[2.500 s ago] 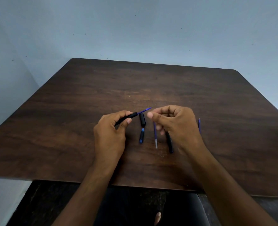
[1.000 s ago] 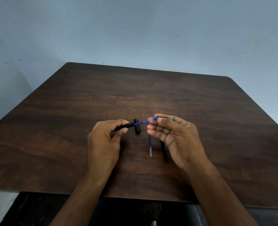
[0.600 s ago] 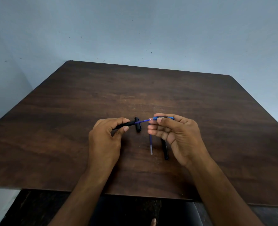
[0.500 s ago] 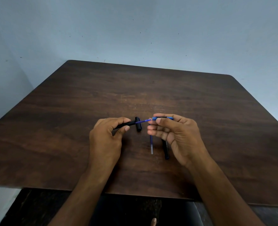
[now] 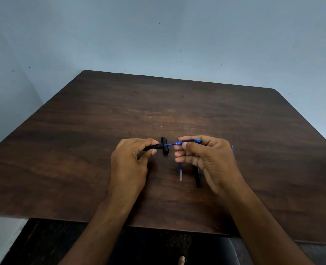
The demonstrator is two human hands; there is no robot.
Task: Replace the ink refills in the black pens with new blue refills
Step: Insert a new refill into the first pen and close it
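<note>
Above the middle of the dark wooden tabletop [image 5: 81, 150], the left hand [image 5: 128, 165] pinches a black pen barrel [image 5: 153, 147] between thumb and fingers. Its long axis runs left to right, and a thin blue refill [image 5: 170, 144] sticks out of its right end. A black cap [image 5: 165, 148] lies just behind. The right hand [image 5: 206, 159] grips a black-and-blue tip section [image 5: 191, 140] over the refill's end. A loose refill [image 5: 180, 172] and another black pen [image 5: 198, 176] lie near-to-far underneath.
</note>
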